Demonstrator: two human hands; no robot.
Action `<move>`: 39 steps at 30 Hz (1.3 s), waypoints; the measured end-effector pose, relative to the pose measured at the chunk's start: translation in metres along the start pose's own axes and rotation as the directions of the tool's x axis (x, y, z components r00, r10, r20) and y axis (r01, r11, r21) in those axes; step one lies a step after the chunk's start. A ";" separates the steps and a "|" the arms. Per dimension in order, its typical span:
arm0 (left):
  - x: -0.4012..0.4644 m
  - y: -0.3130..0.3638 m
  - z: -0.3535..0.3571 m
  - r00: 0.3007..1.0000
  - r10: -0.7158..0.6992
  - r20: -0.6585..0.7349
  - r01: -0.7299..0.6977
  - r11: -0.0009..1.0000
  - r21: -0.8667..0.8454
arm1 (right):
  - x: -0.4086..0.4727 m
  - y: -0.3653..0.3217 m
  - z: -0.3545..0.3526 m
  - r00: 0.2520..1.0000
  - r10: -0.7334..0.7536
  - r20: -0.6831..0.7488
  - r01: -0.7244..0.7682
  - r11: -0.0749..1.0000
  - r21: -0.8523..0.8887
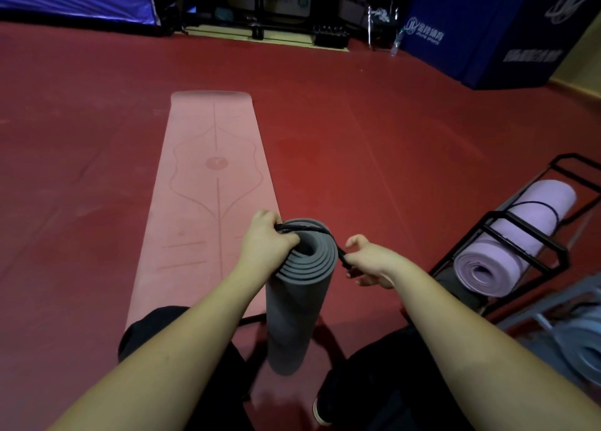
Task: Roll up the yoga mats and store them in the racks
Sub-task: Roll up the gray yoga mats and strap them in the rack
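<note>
1. On the red floor [357,121], between the person's dark-trousered knees, a rolled grey yoga mat [296,300] stands nearly upright, its spiral end facing the camera.
2. The left hand [265,240] grips the top rim of the grey roll, thumb tucked toward the hollow centre, fingers curled round one end of a black strap [305,227] that lies across the far edge of the roll.
3. The right hand [370,261] holds the other end of the same strap just beside the roll's right edge; its fingers are curled on the strap, the forefinger lifted slightly, and it does not touch the mat itself.
4. Behind the roll, a pink yoga mat [201,186] lies flat and fully unrolled on the floor, running away from the person, with a line pattern and a round mark at its middle. Its near end reaches the person's left knee.
5. To the right, a black metal rack [507,235] stands on the floor and holds a rolled lilac mat [507,235] bound by a thin dark cord; a darker roll sits below it, only partly visible.
6. At the lower right edge, another rolled grey-blue mat [585,352] shows in part, blurred.
7. Blue padded panels [487,30] with white lettering stand along the far right wall; dark equipment at the back is too dim to make out.
</note>
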State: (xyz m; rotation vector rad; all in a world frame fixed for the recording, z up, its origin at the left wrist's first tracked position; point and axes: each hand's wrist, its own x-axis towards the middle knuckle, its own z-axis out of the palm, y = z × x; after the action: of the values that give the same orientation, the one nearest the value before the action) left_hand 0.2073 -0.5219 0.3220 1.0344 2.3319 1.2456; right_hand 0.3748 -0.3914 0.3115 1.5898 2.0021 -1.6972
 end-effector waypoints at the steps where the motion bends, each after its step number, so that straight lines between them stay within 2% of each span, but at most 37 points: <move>1: 0.001 0.001 0.000 1.000 -0.003 -0.005 0.003 1.000 0.004 | -0.003 0.002 -0.001 0.999 -0.029 0.036 0.031 0.998 -0.054; 5: 0.008 0.002 -0.002 0.998 -0.043 -0.036 0.043 0.999 -0.004 | -0.016 0.007 -0.006 0.974 -0.126 0.188 0.174 0.948 -0.266; 7: 0.012 0.002 -0.003 0.997 -0.053 -0.054 0.052 0.999 -0.010 | -0.023 0.006 -0.007 0.966 -0.174 0.193 0.247 0.847 -0.470; 9: 0.013 0.004 -0.001 0.997 -0.058 -0.055 0.057 0.998 -0.008 | -0.028 0.005 -0.005 0.946 -0.289 0.149 0.319 0.740 -0.592; 13: 0.016 0.005 0.007 0.998 -0.045 -0.047 0.045 0.999 -0.007 | -0.028 0.010 0.005 0.863 -0.493 0.106 0.447 0.649 -0.615; 15: 0.019 0.002 0.009 0.999 -0.013 -0.038 0.012 1.000 -0.027 | -0.024 0.018 0.015 0.866 -0.493 0.089 0.460 0.711 -0.532; 17: 0.020 0.000 0.013 0.999 -0.027 -0.047 0.019 0.987 -0.157 | -0.017 0.028 0.026 0.881 -0.469 0.058 0.451 0.798 -0.400; 19: 0.017 -0.001 0.016 0.978 -0.195 -0.078 0.141 0.885 -0.443 | -0.009 0.036 0.034 0.888 -0.460 0.004 0.436 0.838 -0.329; 21: 0.014 -0.003 0.020 0.930 -0.368 -0.026 0.235 0.644 -0.728 | -0.003 0.037 0.032 0.889 -0.457 -0.013 0.428 0.843 -0.325; 23: 0.014 -0.009 0.023 0.908 -0.405 0.103 0.256 0.346 -0.903 | 0.000 0.034 0.023 0.893 -0.449 0.021 0.416 0.807 -0.420; 25: 0.013 -0.018 0.023 0.912 -0.372 0.175 0.252 0.171 -0.952 | 0.000 0.029 0.015 0.896 -0.441 0.061 0.396 0.726 -0.563; 27: 0.010 -0.027 0.023 0.899 -0.394 0.192 0.254 0.111 -0.961 | 0.000 0.023 0.010 0.900 -0.434 0.051 0.354 0.657 -0.665; 29: 0.006 -0.040 0.023 0.869 -0.456 0.190 0.274 0.126 -0.954 | 0.001 0.016 0.012 0.897 -0.442 0.007 0.314 0.626 -0.714; 32: 0.006 -0.061 0.019 0.843 -0.497 0.204 0.287 0.096 -0.953 | 0.001 0.012 0.028 0.892 -0.450 -0.040 0.297 0.651 -0.699; 33: 0.008 -0.062 0.018 0.842 -0.495 0.215 0.273 0.047 -0.961 | 0.003 0.012 0.034 0.895 -0.442 -0.049 0.302 0.685 -0.663; 36: 0.008 -0.066 0.016 0.846 -0.493 0.203 0.204 -0.054 -0.978 | 0.011 0.018 0.055 0.923 -0.372 -0.099 0.305 0.864 -0.402; 37: 0.005 -0.064 0.016 0.854 -0.479 0.202 0.164 -0.121 -0.979 | 0.020 0.024 0.057 0.931 -0.347 -0.113 0.305 0.910 -0.282; 39: 0.000 -0.058 0.018 0.868 -0.449 0.210 0.159 -0.149 -0.976 | 0.029 0.032 0.056 0.957 -0.267 -0.114 0.275 0.959 0.064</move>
State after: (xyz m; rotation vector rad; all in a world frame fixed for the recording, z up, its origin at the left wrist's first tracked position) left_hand 0.1911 -0.5327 0.2646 -0.2855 0.7957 2.2118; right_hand 0.3554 -0.4198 0.2498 1.5139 2.3261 -1.8399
